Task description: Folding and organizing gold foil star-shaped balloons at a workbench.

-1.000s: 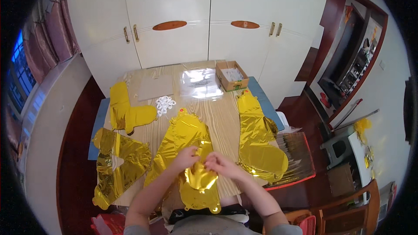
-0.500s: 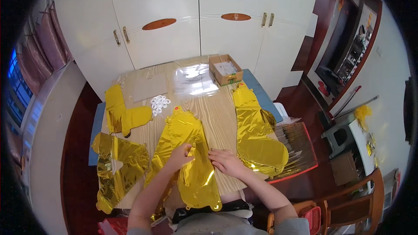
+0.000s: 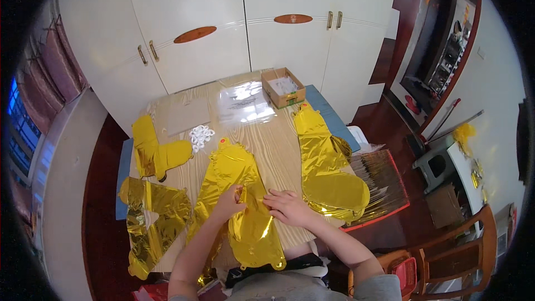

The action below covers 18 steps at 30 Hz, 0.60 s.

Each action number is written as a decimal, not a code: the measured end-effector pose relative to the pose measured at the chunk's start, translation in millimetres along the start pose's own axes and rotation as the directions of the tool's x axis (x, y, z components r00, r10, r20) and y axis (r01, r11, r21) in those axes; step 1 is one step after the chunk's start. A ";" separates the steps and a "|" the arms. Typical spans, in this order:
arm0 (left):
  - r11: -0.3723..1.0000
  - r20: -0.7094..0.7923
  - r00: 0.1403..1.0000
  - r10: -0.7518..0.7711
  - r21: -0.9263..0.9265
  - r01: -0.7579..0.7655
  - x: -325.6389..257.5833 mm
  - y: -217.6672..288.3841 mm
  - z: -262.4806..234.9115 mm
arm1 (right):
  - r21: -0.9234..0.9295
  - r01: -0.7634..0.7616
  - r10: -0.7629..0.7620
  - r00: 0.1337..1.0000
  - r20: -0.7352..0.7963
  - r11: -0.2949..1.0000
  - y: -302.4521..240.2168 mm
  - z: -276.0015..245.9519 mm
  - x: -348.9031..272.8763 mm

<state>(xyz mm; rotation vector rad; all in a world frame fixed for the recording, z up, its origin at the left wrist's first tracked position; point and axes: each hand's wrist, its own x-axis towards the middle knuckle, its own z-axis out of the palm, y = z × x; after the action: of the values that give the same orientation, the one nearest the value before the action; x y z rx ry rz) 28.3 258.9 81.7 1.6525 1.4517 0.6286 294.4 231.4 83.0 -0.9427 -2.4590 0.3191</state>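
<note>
Both hands meet on the gold foil balloon (image 3: 253, 220) at the near edge of the wooden table (image 3: 278, 139). Left hand (image 3: 229, 203) pinches a fold of the foil between thumb and fingers, closed on it. Right hand (image 3: 288, 207) lies just beside it, fingers bent and pressing down on the same balloon; whether it grips or only pins the sheet I cannot tell.

This balloon is flat and not inflated, spread from the middle of the table toward the person, its lower end hanging over the table's near edge. It looks very light, thin and limp, with a slick shiny skin that creases easily and could tear at a seam or be punctured, so a soft pinch at an edge or a fold seems the safest hold.

Elsewhere on the table, more gold balloons (image 3: 329, 167) lie toward its right and left sides, a small cardboard box (image 3: 283, 88) stands at its far edge, and a clear plastic bag (image 3: 245, 103) lies just beside that box.
</note>
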 end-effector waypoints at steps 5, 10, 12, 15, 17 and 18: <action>1.000 0.000 1.000 0.019 0.007 -0.019 -0.9 3.2 0.5 | -0.016 0.003 -0.003 1.000 0.014 1.000 2.0 2.3 -1.4; 1.000 0.018 1.000 0.005 0.004 -0.005 -3.8 9.7 -2.3 | -0.006 0.008 -0.008 0.999 0.033 1.000 -0.4 -1.7 -0.9; 1.000 0.014 1.000 -0.004 0.004 0.004 -5.6 15.7 -3.5 | -0.007 0.004 -0.004 0.999 0.043 1.000 -0.4 -2.8 -1.1; 0.990 -0.036 0.998 0.053 0.131 -0.048 -12.5 28.6 -5.6 | -0.009 -0.001 0.001 0.999 0.049 1.000 0.3 -3.4 -1.3; 0.912 -0.134 0.958 0.252 0.363 -0.189 -12.1 34.2 -2.3 | -0.003 0.001 -0.001 0.999 0.043 1.000 0.8 -2.4 -1.8; 0.804 -0.179 0.890 0.418 0.528 -0.271 -11.5 36.7 1.1 | -0.007 0.003 -0.002 0.999 0.044 1.000 0.8 -2.3 -1.6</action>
<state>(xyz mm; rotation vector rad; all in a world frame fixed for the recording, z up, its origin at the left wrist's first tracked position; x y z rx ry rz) 47.1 247.9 113.5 2.3507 1.6174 0.7721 297.1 231.0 84.1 -0.9449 -2.5023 0.3337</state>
